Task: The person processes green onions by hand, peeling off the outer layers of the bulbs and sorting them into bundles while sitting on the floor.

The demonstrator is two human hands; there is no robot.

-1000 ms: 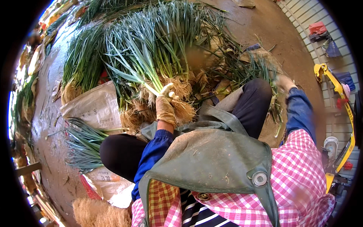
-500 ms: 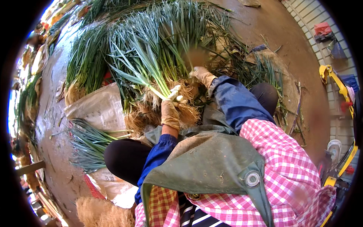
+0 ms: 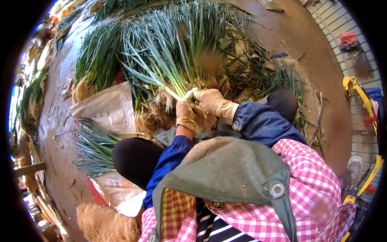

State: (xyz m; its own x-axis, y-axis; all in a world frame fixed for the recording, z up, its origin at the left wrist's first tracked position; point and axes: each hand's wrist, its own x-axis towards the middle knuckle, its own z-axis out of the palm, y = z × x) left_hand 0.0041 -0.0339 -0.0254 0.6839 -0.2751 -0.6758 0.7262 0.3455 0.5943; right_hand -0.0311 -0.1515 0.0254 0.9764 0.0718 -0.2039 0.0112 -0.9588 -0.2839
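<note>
My gloved left hand (image 3: pixel 186 114) is closed around the white lower ends of a few leeks (image 3: pixel 166 84), whose long green leaves fan up and to the left. Beside it, my gloved right hand (image 3: pixel 214 102) has its curled fingers at the same stem bases, touching the left fingers. What exactly lies under the right fingers is partly hidden. Pale, stringy roots (image 3: pixel 204 118) hang below the hands. Just beyond stands a large heap of leeks (image 3: pixel 193 38), with its brown roots toward me.
Another leek bundle (image 3: pixel 96 56) stands at the left. Cut leeks (image 3: pixel 93 147) lie on a pale sack (image 3: pixel 111 105) by my left knee. A root pile (image 3: pixel 107 224) sits at lower left. Loose leaves (image 3: pixel 278 76) cover sacking at the right. A yellow metal frame (image 3: pixel 365 97) stands far right.
My right hand has come back from the heap's root edge, down and left, to meet the left hand. The left hand keeps its leeks, shifted slightly right.
</note>
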